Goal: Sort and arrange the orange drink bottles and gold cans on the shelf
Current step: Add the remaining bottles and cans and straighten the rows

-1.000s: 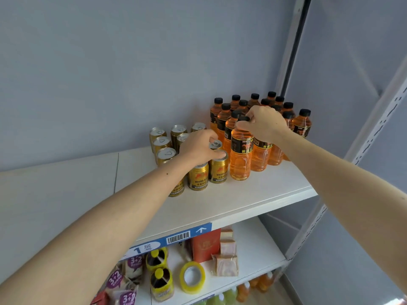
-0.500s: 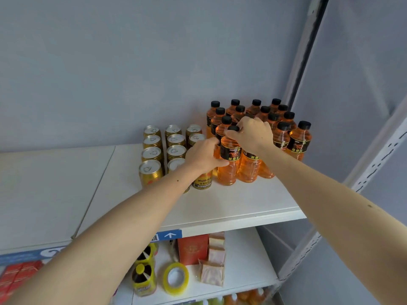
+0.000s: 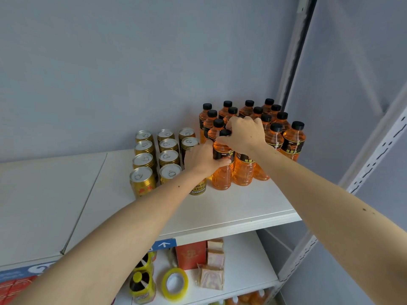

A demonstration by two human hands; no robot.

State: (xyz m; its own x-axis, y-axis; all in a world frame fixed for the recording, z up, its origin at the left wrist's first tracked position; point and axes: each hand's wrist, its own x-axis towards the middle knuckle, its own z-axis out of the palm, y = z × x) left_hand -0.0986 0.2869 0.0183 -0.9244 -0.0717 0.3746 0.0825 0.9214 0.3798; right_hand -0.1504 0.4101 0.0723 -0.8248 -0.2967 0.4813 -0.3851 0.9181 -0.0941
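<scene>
Both arms are bare from the frame edge to the wrist, with no sleeves. The left hand and right hand carry no gloves, rings or watch. A few small dark moles dot the forearms: one on the left, a couple on the right.

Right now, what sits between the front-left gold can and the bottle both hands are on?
In the head view, two more gold cans: one beside the front-left can, and another mostly hidden under the left hand, next to the bottle.
</scene>
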